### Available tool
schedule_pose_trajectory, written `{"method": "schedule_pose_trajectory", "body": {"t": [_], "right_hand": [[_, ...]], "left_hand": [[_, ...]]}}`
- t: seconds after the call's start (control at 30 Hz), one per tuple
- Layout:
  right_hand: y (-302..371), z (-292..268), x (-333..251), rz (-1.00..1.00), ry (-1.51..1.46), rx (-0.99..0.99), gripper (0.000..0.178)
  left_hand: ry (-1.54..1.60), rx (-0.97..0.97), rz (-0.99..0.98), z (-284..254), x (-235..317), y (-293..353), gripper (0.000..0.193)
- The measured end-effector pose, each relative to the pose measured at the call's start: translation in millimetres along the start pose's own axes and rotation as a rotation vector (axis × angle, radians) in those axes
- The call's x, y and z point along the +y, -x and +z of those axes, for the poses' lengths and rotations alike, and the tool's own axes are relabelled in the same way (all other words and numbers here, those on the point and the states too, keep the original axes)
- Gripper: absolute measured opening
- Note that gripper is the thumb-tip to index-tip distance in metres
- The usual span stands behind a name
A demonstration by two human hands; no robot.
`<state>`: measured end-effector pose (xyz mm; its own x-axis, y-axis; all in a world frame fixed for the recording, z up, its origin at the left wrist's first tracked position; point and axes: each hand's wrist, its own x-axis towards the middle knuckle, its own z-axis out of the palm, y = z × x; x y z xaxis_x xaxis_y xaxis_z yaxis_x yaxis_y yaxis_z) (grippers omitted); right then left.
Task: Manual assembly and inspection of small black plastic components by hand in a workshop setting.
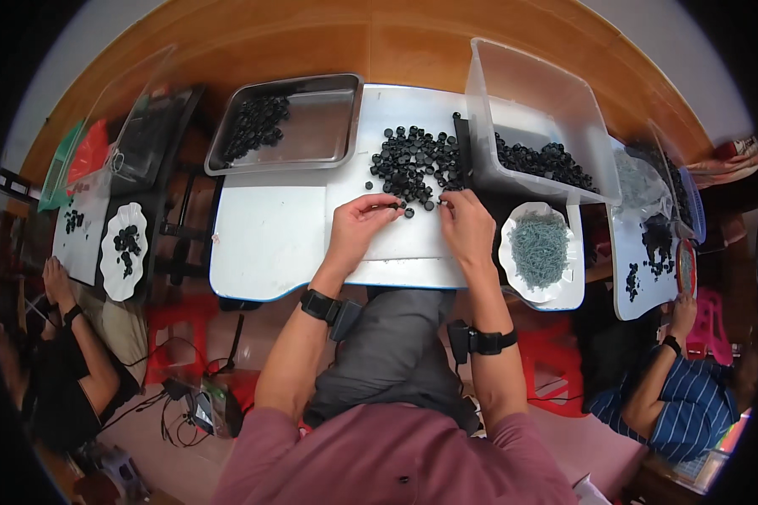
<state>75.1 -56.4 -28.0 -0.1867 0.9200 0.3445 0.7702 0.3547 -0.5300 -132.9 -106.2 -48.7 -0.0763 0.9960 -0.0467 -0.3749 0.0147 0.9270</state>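
Note:
Small black round cap-like pieces (414, 160) lie in a loose pile on the white tabletop (269, 231) in front of me. At the pile's near edge, my left hand (364, 225) pinches one small black piece between thumb and fingertips. Just to the right, my right hand (470, 225) has its fingers drawn together by the pile's right side; whatever is in them is too small to make out. A few single pieces sit between the two hands.
A metal tray (320, 122) with black pieces stands at back left, a clear plastic bin (535, 93) holding more at back right. Right of my hand, a scalloped white plate (510, 252) carries grey-green thin pieces (541, 248). People work at tables on both sides.

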Motion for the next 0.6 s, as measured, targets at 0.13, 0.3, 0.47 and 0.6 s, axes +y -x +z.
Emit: {"method": "schedule_pose_trajectory", "body": {"t": [0.13, 0.3, 0.47, 0.6], "right_hand": [[19.5, -1.2, 1.0, 0.015, -0.033, -0.005, 0.013], [26.7, -5.2, -2.6, -0.012, -0.027, -0.011, 0.016], [46.7, -58.0, -42.9, -0.111, -0.354, -0.026, 0.024], [69.7, -171.0, -127.2, -0.627, -0.420, -0.232, 0.021]], "left_hand": [[0.008, -0.032, 0.009, 1.6, 1.7, 0.7, 0.025], [0.017, -0.039, 0.016, 0.0, -1.1, 3.0, 0.027], [-0.073, 0.000, 0.013, 1.6, -7.3, 3.5, 0.030], [-0.085, 0.012, 0.051, -11.3, -6.4, 2.1, 0.029]]}}
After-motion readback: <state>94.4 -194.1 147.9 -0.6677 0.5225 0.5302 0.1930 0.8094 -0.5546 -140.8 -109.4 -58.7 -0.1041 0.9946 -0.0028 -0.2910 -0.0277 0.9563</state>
